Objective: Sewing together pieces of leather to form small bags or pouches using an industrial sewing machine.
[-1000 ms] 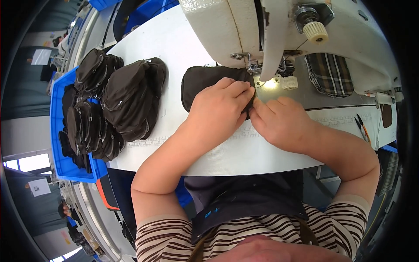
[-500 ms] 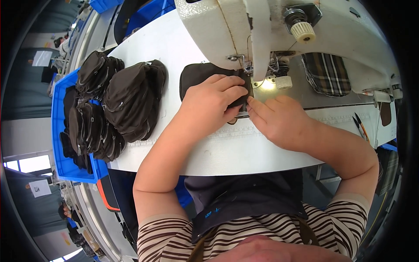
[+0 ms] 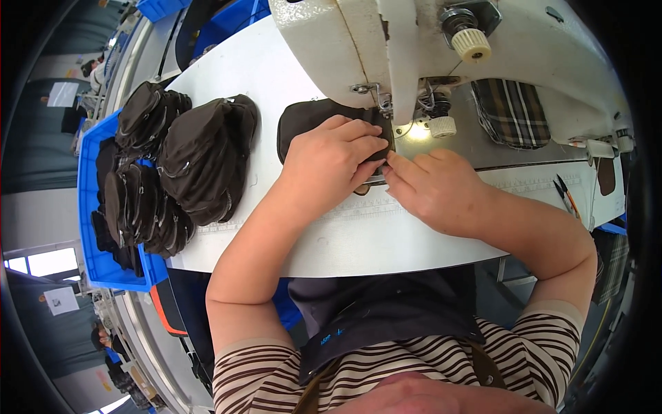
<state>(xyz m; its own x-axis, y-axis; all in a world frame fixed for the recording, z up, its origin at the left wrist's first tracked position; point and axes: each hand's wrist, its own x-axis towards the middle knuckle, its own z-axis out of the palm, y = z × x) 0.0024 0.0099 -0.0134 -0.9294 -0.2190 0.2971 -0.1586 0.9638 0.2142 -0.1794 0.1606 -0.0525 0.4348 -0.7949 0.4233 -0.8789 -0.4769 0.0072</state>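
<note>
Under the sewing machine's needle area point(image 3: 387, 109) lies a dark brown fabric panel point(image 3: 303, 117) with a rounded corner. My left hand point(image 3: 332, 157) rests across it, fingers bent together on top and thumb at its near edge. Close to the left fingertips, my right hand point(image 3: 434, 190) pinches the right edge of the panel, its other fingers curled in. The exact fold between the fingers is hidden. A lit spot point(image 3: 417, 131) from the machine's lamp falls just right of the presser foot.
Several dark brown zippered bags point(image 3: 207, 159) are heaped at the left, partly in a blue bin point(image 3: 89, 255). A plaid fabric stack point(image 3: 512, 114) lies under the machine arm point(image 3: 552, 55). Pens point(image 3: 569, 196) rest at the white table's point(image 3: 331, 248) right. Other people sit far left.
The whole view has shifted slightly. Both hands stay at the panel's edge by the needle, with the right fingers still pinching; little else differs.
</note>
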